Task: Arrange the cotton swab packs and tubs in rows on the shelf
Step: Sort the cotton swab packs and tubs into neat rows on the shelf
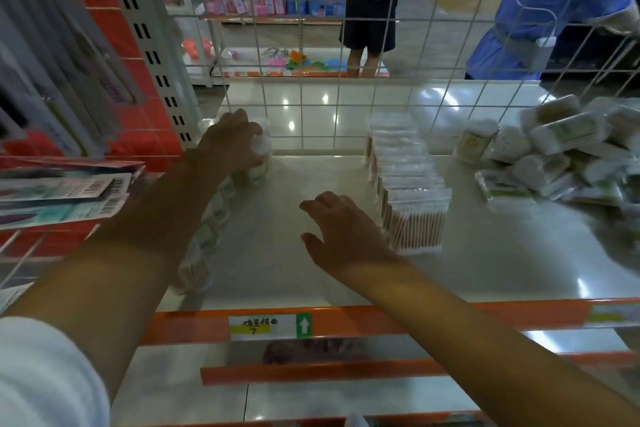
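Observation:
My left hand (231,139) grips a round cotton swab tub (261,156) at the far end of a row of tubs (207,236) along the left side of the white shelf (311,270). My arm hides part of that row. My right hand (341,232) hovers over the middle of the shelf, fingers loosely spread, holding nothing. Just to its right stands a straight row of flat swab packs (408,184) running front to back. A loose heap of packs and tubs (561,152) lies at the far right.
A white wire grid (339,104) closes the back of the shelf. An orange price rail (346,322) runs along the front edge. Hanging carded goods (62,191) crowd the left. Two people stand in the aisle beyond the grid.

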### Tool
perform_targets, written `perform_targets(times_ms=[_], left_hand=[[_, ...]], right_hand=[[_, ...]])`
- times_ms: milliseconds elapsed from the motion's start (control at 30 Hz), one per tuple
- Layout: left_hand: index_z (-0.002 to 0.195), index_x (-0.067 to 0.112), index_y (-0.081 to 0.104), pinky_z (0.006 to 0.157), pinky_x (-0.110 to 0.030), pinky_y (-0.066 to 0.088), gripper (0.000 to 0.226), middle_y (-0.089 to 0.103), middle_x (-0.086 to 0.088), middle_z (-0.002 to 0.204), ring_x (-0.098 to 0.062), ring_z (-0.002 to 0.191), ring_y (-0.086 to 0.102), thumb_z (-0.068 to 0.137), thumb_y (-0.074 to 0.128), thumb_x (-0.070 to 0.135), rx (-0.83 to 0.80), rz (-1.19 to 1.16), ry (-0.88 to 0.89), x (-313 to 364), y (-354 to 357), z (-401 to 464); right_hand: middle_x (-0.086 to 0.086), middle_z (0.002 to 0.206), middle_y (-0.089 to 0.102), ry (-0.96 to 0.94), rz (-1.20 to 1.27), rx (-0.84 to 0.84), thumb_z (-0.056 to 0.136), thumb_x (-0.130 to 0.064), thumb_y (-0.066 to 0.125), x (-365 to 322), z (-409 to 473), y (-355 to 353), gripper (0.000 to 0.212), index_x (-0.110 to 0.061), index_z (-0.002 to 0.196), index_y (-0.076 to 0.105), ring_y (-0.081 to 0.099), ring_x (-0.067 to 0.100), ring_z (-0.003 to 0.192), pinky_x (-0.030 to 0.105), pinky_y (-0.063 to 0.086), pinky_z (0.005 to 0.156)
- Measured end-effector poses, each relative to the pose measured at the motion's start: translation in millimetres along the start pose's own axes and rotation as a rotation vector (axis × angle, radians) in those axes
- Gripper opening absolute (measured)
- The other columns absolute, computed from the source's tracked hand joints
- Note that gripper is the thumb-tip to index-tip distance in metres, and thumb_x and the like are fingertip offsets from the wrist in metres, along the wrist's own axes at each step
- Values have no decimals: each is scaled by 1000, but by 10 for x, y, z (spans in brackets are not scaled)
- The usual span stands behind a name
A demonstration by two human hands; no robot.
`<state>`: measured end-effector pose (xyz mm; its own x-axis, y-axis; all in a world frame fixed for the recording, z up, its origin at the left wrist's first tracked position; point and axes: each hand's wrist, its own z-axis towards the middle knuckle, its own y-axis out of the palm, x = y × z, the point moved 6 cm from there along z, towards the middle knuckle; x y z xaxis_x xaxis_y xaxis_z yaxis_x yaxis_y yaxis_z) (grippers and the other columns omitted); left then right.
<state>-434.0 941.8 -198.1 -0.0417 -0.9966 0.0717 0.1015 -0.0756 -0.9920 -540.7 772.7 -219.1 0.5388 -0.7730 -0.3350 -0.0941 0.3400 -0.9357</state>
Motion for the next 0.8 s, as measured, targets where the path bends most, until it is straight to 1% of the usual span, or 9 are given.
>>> perform_targets(times_ms=[67, 133, 267, 333, 400, 433, 533, 700, 800], left_hand=[[127, 9, 53, 93, -39, 37, 52, 45, -16, 121, -32, 113, 41, 82, 67, 31, -1, 12, 13, -24, 20, 1], [129, 8, 50, 94, -39, 36, 55, 44, -15, 125, -31, 116, 41, 82, 67, 31, -12, -5, 6, -53, 21, 1], [139, 11, 36, 96, -38, 37, 69, 43, -13, 137, -29, 122, 43, 81, 69, 30, -48, -129, -10, -81, 1, -10], [137, 10, 40, 93, -35, 38, 60, 48, -13, 133, -28, 118, 47, 85, 65, 26, -78, -110, -19, -92, -8, -13], [128, 7, 50, 84, -31, 38, 44, 54, -14, 124, -28, 111, 51, 89, 59, 24, -72, -104, -19, -87, -46, -27], [125, 5, 52, 82, -30, 36, 39, 56, -14, 122, -29, 109, 52, 91, 56, 23, -69, -113, -21, -79, -67, -42], [122, 2, 54, 83, -30, 34, 37, 55, -16, 122, -30, 110, 51, 92, 53, 24, -75, -122, -31, -105, -74, -50], [119, 6, 56, 79, -29, 36, 31, 58, -15, 115, -25, 100, 54, 93, 52, 23, -96, -79, -39, -142, -34, -27], [125, 7, 51, 85, -33, 39, 36, 56, -15, 121, -27, 107, 53, 92, 53, 21, -97, -37, -6, -100, -61, -33]], right_hand=[[8, 124, 50, 0, 1, -5, 92, -25, 51, -21, 6, 22, 41, -11, 130, 47, 45, 24, 113, 35, 43, 93], [8, 124, 50, -7, -4, -11, 92, -25, 51, -46, 12, 42, 42, -12, 131, 46, 44, 24, 114, 35, 43, 93], [7, 126, 49, -22, -10, -24, 93, -25, 50, -84, 24, 71, 45, -14, 135, 42, 44, 24, 115, 33, 42, 94], [7, 128, 48, -25, -12, -27, 93, -25, 50, -97, 31, 82, 46, -15, 136, 41, 43, 23, 116, 33, 41, 94], [6, 128, 48, -29, -16, -31, 93, -24, 51, -117, 36, 100, 46, -15, 136, 41, 43, 23, 116, 33, 41, 94], [6, 128, 48, -32, -19, -33, 92, -24, 51, -127, 39, 111, 46, -15, 136, 41, 43, 23, 116, 33, 41, 94], [6, 127, 48, -35, -23, -40, 93, -25, 51, -145, 44, 141, 45, -16, 136, 41, 43, 23, 116, 33, 40, 94], [6, 126, 49, -38, -26, -46, 93, -25, 50, -140, 41, 174, 45, -15, 136, 42, 44, 24, 114, 34, 41, 94], [6, 126, 49, -38, -25, -40, 92, -25, 51, -123, 27, 172, 45, -15, 136, 42, 44, 24, 114, 34, 42, 93]])
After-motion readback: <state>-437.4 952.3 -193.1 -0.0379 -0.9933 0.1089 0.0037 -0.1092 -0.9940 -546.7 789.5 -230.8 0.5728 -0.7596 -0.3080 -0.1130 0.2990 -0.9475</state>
